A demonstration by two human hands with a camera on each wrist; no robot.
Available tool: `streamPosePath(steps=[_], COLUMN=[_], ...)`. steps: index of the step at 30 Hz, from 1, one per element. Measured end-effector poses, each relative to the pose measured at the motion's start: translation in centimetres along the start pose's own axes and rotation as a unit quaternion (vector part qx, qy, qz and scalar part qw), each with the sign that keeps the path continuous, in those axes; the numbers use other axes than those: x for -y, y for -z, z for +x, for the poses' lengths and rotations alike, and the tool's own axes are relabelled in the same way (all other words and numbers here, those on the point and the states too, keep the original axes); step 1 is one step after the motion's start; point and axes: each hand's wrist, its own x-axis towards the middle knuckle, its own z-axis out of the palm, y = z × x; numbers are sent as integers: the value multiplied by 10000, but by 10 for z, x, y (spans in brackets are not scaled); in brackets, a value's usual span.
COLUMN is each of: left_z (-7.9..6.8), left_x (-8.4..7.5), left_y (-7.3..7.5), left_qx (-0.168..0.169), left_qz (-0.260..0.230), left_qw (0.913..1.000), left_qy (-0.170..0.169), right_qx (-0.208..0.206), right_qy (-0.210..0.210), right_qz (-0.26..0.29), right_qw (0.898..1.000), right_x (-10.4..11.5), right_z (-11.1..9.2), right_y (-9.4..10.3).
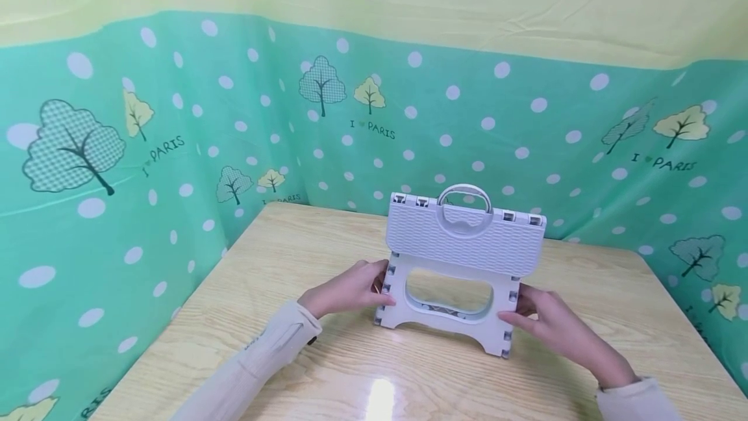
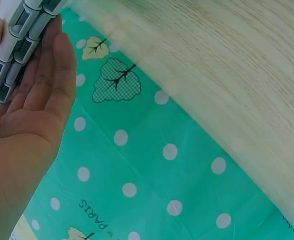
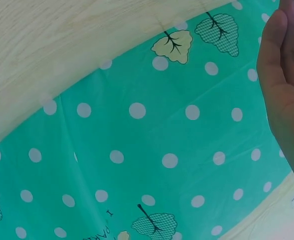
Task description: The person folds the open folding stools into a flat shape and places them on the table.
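Note:
A pale grey folding step stool stands upright, close over the wooden table, its woven-textured top panel hanging down over the upper part of the legs. A round carry handle sticks up from its top edge, and an oval opening shows in the leg panel below. My left hand grips the stool's left side, thumb on the front face and fingers round the hinged edge. My right hand holds the opposite side the same way, thumb in front. Only a corner of the stool shows in the right wrist view.
The wooden table spreads out around the stool. Behind and to both sides hangs a green and yellow curtain with white dots and printed trees, close against the table's edges.

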Motion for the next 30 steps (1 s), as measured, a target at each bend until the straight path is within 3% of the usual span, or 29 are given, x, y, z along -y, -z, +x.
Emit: streamPosePath(steps=[6, 14, 19, 25, 30], left_z=[-1, -2, -3, -6, -7], left_x=[3, 4, 9, 13, 11], left_y=[-3, -4, -7, -12, -13], left_qx=[11, 267, 612, 1020, 1293], left_qz=[86, 83, 69, 82, 99], left_qw=[10000, 9995, 9977, 9924, 9875], left_qy=[-17, 148, 284, 684, 894], right_qx=[158, 600, 944, 1532, 1771], right_qy=[16, -141, -218, -432, -681], right_qz=[80, 498, 830, 1268, 1283], right_qw=[9998, 9969, 9918, 9791, 9734], right_x=[1, -4, -16, -29, -33], right_z=[0, 0, 2, 1, -1], right_y=[0, 1, -3, -10, -14])
